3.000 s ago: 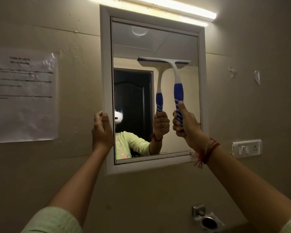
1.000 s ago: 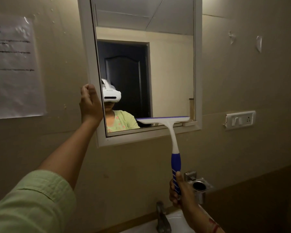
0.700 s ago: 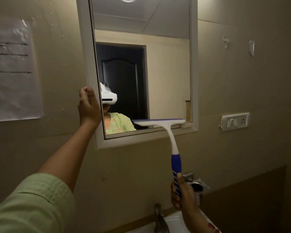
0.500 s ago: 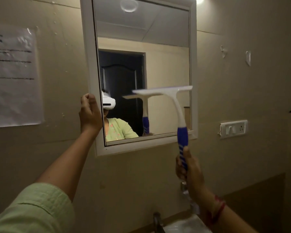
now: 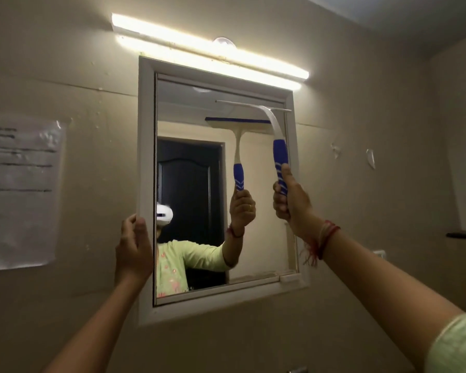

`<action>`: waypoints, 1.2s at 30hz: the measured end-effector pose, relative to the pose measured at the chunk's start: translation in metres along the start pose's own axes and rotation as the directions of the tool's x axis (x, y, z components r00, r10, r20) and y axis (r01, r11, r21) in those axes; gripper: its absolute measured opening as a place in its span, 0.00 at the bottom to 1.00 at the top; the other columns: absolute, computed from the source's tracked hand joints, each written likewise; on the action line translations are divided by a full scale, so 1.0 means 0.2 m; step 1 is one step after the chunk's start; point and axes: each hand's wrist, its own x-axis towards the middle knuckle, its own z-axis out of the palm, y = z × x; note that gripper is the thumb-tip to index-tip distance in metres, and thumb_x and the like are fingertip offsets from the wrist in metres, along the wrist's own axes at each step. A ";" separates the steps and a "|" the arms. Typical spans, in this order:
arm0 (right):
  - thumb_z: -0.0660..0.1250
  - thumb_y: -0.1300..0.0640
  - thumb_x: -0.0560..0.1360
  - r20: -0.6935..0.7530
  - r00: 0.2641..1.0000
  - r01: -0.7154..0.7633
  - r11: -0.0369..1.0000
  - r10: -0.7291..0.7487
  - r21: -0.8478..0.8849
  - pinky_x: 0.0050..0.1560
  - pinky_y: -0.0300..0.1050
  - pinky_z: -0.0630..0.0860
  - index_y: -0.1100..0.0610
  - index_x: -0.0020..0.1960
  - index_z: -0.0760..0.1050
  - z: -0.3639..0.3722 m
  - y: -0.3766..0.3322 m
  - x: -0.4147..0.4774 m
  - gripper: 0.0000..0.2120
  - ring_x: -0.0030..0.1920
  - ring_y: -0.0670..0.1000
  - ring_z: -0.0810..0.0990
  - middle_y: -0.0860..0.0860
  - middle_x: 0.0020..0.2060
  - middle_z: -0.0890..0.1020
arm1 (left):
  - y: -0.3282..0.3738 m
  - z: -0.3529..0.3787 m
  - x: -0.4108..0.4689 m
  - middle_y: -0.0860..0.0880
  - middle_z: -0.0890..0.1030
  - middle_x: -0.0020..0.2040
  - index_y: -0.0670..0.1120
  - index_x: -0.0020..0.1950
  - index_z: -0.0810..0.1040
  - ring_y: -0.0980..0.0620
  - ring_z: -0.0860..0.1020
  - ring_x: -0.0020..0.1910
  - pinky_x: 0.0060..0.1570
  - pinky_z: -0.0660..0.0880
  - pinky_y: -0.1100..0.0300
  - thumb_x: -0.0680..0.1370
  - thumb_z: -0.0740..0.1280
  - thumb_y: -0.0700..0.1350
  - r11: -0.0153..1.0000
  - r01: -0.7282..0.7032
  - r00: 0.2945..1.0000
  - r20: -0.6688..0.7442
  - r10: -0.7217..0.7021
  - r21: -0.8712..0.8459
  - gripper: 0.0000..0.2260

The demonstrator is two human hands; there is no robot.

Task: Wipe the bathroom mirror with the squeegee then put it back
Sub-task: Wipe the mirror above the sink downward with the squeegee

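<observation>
Obs: Squeegee (image 5: 280, 154) is back up from the bottom edge; its blade sits near the top of the mirror (image 5: 145, 146), right side.
Chk: Grips?
Obs: Right hand (image 5: 291, 200) wraps the blue handle, probably ready to draw down. Left hand (image 5: 133, 249) clasps the left frame edge, likely steadying it.
Chk: Count?
Obs: One squeegee, one mirror, two hands.

Right grip (image 5: 291, 200) held blue-and-white plastic squeegee (image 5: 279, 153) by blue handle, blade level near top of rectangular white-framed wall mirror (image 5: 145, 135), right of centre. Left grip (image 5: 133, 249) clasped frame's left edge, low down. Lit white tube light (image 5: 207, 53) glowed above frame. Printed paper sheet (image 5: 19, 195) hung on wall at left.
</observation>
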 end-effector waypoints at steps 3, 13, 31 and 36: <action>0.54 0.38 0.77 0.034 0.999 -0.019 1.000 0.018 0.021 0.20 0.32 0.63 0.55 0.32 0.67 0.02 -0.05 0.07 0.24 0.17 0.43 0.65 0.45 0.18 0.70 | 0.00 0.00 0.00 0.46 0.74 0.41 0.42 0.57 0.69 0.47 0.73 0.39 0.39 0.65 0.55 0.80 0.48 0.55 1.000 -0.004 1.000 0.002 0.004 -0.012 0.20; 0.54 0.36 0.76 0.096 0.990 -0.104 0.994 0.100 0.038 0.19 0.32 0.62 0.54 0.31 0.66 0.02 -0.11 0.19 0.25 0.17 0.44 0.64 0.46 0.18 0.69 | 0.03 0.00 0.01 0.55 0.71 0.35 0.41 0.57 0.69 0.61 0.70 0.34 0.31 0.64 0.64 0.80 0.49 0.51 1.000 0.024 1.000 -0.003 -0.024 -0.014 0.17; 0.53 0.35 0.76 0.049 0.986 -0.158 0.987 0.158 0.006 0.19 0.32 0.61 0.54 0.30 0.65 -0.05 0.07 0.10 0.26 0.17 0.44 0.64 0.46 0.17 0.69 | 0.01 0.00 0.01 0.50 0.73 0.40 0.41 0.57 0.69 0.56 0.70 0.36 0.32 0.63 0.62 0.81 0.49 0.51 1.000 0.012 1.000 -0.004 -0.013 -0.020 0.17; 0.53 0.35 0.76 0.047 0.981 -0.186 0.983 0.186 0.005 0.19 0.31 0.62 0.54 0.29 0.65 -0.09 0.16 0.04 0.26 0.16 0.44 0.64 0.46 0.17 0.69 | 0.02 0.00 0.01 0.51 0.73 0.41 0.42 0.57 0.69 0.58 0.69 0.35 0.32 0.60 0.62 0.81 0.49 0.52 1.000 0.025 1.000 -0.011 -0.026 -0.015 0.17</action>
